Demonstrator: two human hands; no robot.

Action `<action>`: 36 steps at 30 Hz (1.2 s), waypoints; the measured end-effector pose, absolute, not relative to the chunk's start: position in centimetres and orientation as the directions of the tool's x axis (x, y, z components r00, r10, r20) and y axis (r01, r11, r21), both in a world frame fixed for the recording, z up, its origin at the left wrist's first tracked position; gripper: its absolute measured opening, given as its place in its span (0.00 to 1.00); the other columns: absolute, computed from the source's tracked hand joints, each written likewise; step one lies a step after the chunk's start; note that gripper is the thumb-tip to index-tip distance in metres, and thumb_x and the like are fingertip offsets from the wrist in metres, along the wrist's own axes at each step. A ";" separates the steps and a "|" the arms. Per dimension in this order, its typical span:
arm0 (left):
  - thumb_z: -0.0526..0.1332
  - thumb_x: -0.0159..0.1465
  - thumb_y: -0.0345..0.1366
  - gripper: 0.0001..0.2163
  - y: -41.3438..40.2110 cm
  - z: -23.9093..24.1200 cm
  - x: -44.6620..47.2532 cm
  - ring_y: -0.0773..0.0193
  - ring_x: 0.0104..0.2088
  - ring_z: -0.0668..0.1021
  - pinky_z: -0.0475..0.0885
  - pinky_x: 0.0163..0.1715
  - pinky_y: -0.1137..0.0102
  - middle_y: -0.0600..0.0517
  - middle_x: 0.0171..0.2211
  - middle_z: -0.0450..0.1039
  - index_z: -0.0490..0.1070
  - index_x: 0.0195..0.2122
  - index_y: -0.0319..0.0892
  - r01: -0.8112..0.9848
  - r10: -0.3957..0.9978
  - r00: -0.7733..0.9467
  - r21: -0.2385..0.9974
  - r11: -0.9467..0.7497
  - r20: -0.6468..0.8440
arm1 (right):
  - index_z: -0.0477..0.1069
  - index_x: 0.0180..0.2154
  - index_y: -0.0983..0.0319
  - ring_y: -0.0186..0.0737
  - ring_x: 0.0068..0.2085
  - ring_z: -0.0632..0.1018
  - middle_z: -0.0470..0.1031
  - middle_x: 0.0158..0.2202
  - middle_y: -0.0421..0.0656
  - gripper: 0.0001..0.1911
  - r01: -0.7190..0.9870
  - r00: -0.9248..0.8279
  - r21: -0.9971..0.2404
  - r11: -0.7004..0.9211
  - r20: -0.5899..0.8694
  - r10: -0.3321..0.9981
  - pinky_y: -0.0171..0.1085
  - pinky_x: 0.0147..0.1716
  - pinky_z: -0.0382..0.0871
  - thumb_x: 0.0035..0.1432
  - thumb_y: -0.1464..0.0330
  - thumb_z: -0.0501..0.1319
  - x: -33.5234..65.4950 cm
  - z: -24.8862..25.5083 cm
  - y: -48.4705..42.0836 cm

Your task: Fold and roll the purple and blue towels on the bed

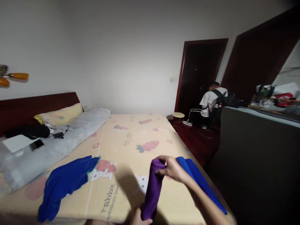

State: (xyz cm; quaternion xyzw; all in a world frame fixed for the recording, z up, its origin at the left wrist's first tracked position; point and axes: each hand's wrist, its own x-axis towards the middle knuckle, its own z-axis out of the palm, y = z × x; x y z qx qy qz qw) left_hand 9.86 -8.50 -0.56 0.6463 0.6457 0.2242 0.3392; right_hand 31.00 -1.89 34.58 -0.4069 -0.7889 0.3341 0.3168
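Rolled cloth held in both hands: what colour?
Purple, with no pattern visible. The rolled cloth shows best in the head view.

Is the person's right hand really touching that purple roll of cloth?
Touching. The head view shows it: the right hand grips the upper end of the purple roll, its thumb overlapping the cloth.

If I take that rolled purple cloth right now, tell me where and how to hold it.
Probably around the middle of the rolled purple cloth, from its left side: it is a long, slim roll held at both ends, leaving that stretch bare, and the right forearm is on the other.
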 end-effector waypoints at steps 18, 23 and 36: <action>0.61 0.52 0.36 0.24 -10.0 0.9 8.3 0.55 0.50 0.77 0.73 0.51 0.62 0.47 0.47 0.77 0.70 0.53 0.48 0.529 0.999 0.031 0.848 -0.025 0.010 | 0.72 0.45 0.59 0.46 0.52 0.75 0.74 0.52 0.50 0.18 0.781 -0.225 -0.353 0.515 0.611 0.759 0.46 0.52 0.69 0.54 0.64 0.54 51.9 26.0 4.7; 0.63 0.52 0.37 0.22 -10.1 0.4 8.3 0.53 0.47 0.79 0.74 0.49 0.60 0.46 0.44 0.78 0.72 0.50 0.47 0.431 0.998 -0.008 0.901 -0.053 0.063 | 0.74 0.42 0.57 0.48 0.46 0.80 0.78 0.48 0.50 0.22 0.865 -0.072 -0.395 0.309 0.512 0.856 0.45 0.45 0.76 0.44 0.68 0.53 56.3 8.3 -2.3; 0.62 0.51 0.34 0.17 -10.4 0.7 8.9 0.55 0.43 0.79 0.75 0.44 0.63 0.47 0.39 0.79 0.76 0.44 0.46 0.338 0.988 -0.110 0.939 -0.067 0.110 | 0.74 0.37 0.60 0.54 0.44 0.80 0.80 0.43 0.51 0.20 0.887 0.222 -0.460 -0.026 0.376 0.900 0.51 0.47 0.74 0.51 0.59 0.48 55.7 4.3 -5.6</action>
